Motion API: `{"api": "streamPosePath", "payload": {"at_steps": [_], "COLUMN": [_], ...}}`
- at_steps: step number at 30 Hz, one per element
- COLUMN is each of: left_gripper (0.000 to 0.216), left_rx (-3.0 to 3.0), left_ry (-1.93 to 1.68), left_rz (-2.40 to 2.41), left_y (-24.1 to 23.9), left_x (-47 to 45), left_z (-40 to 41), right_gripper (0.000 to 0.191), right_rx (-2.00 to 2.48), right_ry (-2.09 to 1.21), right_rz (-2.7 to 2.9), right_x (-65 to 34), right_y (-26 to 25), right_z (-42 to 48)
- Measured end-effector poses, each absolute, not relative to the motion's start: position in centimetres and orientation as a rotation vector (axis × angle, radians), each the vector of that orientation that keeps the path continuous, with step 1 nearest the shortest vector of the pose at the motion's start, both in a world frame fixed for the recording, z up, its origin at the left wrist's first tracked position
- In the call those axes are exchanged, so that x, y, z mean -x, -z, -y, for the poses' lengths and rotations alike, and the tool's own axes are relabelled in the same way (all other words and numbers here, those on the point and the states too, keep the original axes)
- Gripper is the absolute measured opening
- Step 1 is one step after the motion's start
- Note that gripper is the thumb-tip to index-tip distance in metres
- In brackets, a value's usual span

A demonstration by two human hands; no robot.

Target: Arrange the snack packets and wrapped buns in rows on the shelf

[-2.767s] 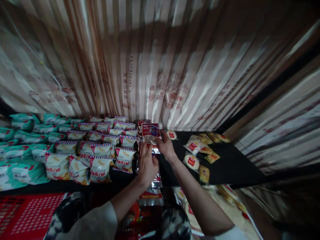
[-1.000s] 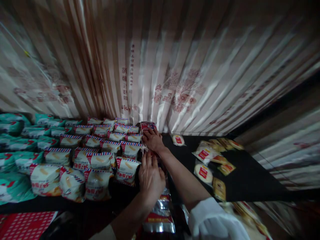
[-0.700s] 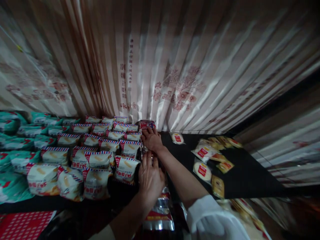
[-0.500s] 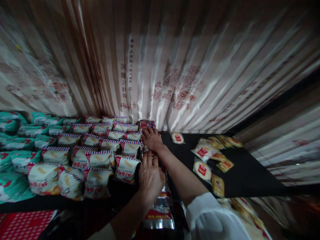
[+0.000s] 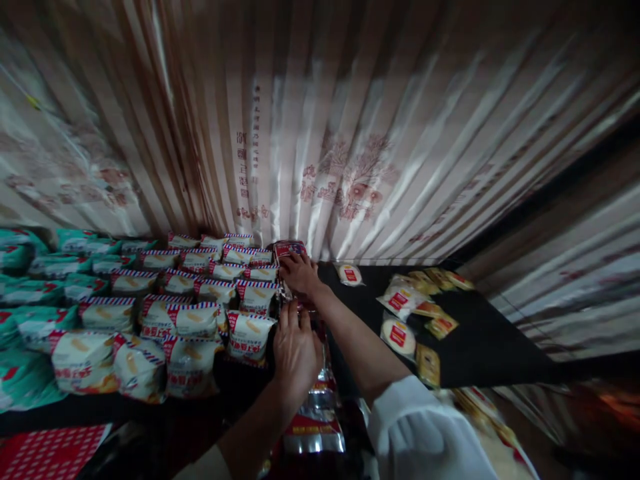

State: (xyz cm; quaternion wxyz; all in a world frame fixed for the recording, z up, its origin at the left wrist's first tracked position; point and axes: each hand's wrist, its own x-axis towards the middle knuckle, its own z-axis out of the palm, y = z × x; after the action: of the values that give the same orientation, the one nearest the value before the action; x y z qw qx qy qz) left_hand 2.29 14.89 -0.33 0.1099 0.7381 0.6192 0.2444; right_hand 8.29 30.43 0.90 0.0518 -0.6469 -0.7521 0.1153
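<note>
A line of red and silver snack packets (image 5: 315, 417) runs from the near edge of a black shelf (image 5: 480, 340) back to the curtain. My right hand (image 5: 299, 274) lies palm down on the far packets, just below the rearmost red packet (image 5: 289, 248). Closer in, my left hand (image 5: 294, 350) rests flat on the same line, fingers stretched forward and together. Neither hand grips a packet. White bread packs with red and blue striped tops (image 5: 190, 317) lie in rows right beside my left hand.
Green packs (image 5: 30, 293) fill the far left. Small round and square snack packets (image 5: 400, 337) are scattered to the right of my arms. A striped, printed curtain (image 5: 320, 133) hangs behind the shelf. A red perforated crate (image 5: 50, 450) is at bottom left.
Earlier my right hand held up a red packet near the back; it now lies flat on the row, pressed toward the curtain. My left hand has stayed on the line of packets.
</note>
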Motion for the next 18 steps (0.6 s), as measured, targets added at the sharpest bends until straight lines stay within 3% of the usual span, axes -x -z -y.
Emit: {"api": "streamPosePath", "payload": {"at_steps": [9,18], "left_gripper": [0.047,0.032], "left_rx": [-2.223,-2.281], "left_ry": [-0.784,-1.171], "left_rz": [-1.811,-1.511], "left_y": [0.8,0.3], "left_x": [-2.2,0.1], "left_z": [-14.7,-11.2], "right_gripper": [0.041,0.032], "right_rx": [1.822,1.141], "right_ry": [-0.181,-0.162], "right_rz": [2.239,1.811], "right_x": [-8.3,-8.7], "right_y": [-1.1,-3.4], "right_z": [-30.1,-21.6]}}
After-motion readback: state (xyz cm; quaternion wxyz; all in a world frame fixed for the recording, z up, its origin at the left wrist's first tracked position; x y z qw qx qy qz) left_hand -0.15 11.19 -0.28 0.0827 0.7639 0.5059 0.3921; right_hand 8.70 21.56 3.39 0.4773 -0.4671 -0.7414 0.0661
